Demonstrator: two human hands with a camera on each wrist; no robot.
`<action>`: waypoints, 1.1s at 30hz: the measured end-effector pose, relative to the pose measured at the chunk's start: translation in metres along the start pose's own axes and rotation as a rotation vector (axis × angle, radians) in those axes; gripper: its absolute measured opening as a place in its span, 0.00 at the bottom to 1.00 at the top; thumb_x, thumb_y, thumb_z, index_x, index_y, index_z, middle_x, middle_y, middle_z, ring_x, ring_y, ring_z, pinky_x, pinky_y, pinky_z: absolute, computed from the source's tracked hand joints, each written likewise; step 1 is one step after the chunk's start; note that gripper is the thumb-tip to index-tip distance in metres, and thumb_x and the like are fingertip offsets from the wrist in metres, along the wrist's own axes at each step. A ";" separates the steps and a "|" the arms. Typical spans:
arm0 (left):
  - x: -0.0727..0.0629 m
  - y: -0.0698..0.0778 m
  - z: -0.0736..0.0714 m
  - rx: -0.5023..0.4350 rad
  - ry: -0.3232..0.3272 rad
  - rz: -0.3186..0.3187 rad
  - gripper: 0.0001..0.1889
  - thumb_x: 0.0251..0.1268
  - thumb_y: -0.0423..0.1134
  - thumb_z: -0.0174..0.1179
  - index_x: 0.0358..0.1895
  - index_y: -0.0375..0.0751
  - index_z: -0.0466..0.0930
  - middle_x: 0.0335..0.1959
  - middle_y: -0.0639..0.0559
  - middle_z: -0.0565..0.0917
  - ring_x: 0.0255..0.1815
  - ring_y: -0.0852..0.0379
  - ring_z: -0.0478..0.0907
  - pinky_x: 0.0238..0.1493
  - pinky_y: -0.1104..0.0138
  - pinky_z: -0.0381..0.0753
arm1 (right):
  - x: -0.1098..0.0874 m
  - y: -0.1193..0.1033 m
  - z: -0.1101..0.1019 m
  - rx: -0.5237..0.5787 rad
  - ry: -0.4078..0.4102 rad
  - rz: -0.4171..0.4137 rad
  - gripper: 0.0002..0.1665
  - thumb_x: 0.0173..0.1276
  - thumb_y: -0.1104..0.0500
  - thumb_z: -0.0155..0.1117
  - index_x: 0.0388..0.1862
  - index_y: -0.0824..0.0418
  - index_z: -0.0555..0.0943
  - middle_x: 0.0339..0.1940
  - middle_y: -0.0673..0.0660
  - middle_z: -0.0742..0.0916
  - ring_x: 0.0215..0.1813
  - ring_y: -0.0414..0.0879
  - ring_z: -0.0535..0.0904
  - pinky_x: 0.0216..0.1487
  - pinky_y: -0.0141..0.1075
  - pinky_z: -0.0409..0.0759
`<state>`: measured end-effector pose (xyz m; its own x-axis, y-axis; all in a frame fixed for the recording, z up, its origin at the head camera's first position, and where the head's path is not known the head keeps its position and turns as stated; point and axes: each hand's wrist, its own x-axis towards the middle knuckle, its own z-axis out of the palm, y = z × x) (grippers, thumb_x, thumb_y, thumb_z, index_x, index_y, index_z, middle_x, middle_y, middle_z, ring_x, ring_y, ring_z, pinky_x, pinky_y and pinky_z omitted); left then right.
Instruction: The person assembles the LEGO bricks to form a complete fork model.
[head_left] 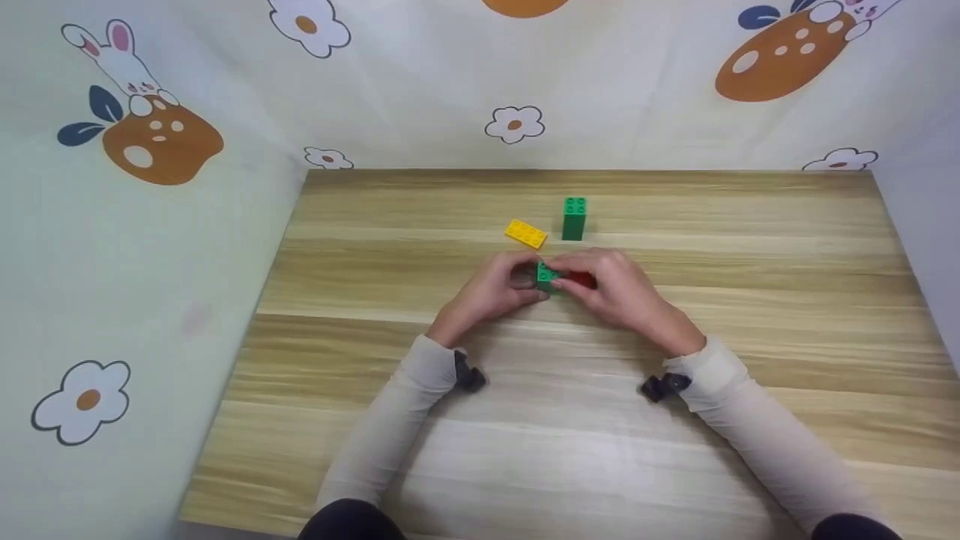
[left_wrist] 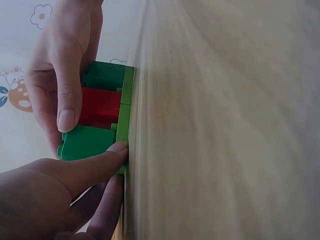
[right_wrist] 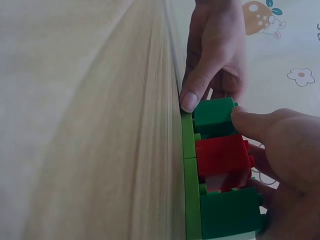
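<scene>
Two flat light-green toy brick plates lie end to end on the table. A green brick, a red brick and another green brick stand in a row on them. My left hand pinches the left end of the plates, its thumb on the side beside the left green brick. My right hand reaches over the red brick and holds the top of the left green brick between thumb and fingers. In the head view this hand hides the right part of the row.
Behind my hands, a yellow studded brick lies on the wooden table. A tall green block stands upright to its right. A patterned cloth wall rises at the table's back edge, with more on the left.
</scene>
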<state>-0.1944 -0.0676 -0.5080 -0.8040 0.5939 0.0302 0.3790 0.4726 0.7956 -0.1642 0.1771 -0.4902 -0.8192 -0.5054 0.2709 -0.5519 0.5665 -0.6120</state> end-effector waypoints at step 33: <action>0.000 0.002 0.001 0.025 0.015 -0.047 0.18 0.65 0.38 0.79 0.56 0.43 0.88 0.53 0.52 0.91 0.56 0.54 0.85 0.70 0.58 0.82 | 0.004 -0.011 -0.003 -0.077 -0.015 0.057 0.17 0.75 0.51 0.76 0.60 0.51 0.92 0.56 0.50 0.94 0.54 0.48 0.91 0.56 0.48 0.89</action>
<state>-0.1929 -0.0661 -0.5066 -0.8280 0.5607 0.0022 0.3516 0.5161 0.7811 -0.1618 0.1713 -0.4803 -0.8477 -0.4801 0.2258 -0.5150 0.6425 -0.5673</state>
